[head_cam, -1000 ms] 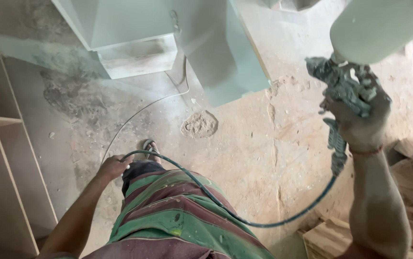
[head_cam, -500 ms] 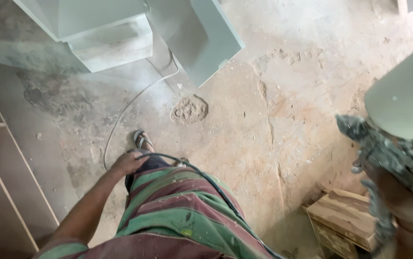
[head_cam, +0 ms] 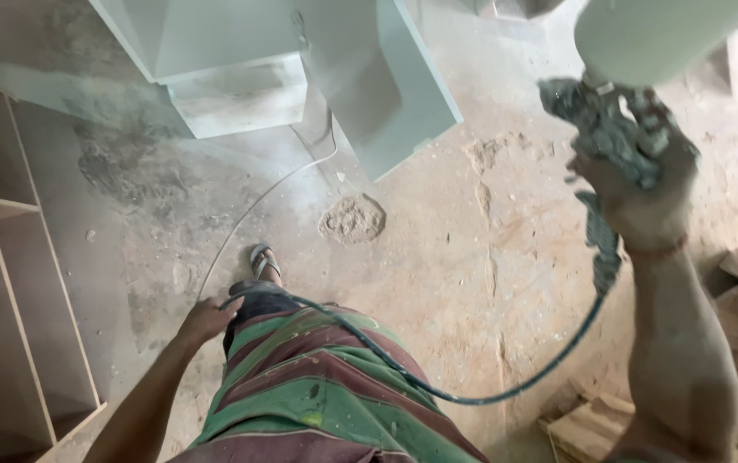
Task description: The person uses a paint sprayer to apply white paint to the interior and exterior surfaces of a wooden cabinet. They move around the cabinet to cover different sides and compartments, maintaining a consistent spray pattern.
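Right hand (head_cam: 639, 193) raised, fist closed around spray gun (head_cam: 605, 129); pale paint cup (head_cam: 652, 34) sits above it, contents hidden. Left hand (head_cam: 206, 319) low, fingers curled on air hose (head_cam: 438, 390) by hip. Pale-green cabinet (head_cam: 300, 60) ahead.

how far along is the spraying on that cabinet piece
The pale green cabinet looks coated on the faces in view, with overspray on the floor beside it. In hand: the right hand grips the spray gun, raised; the left hand holds the hose. The bare wooden shelf is unpainted.
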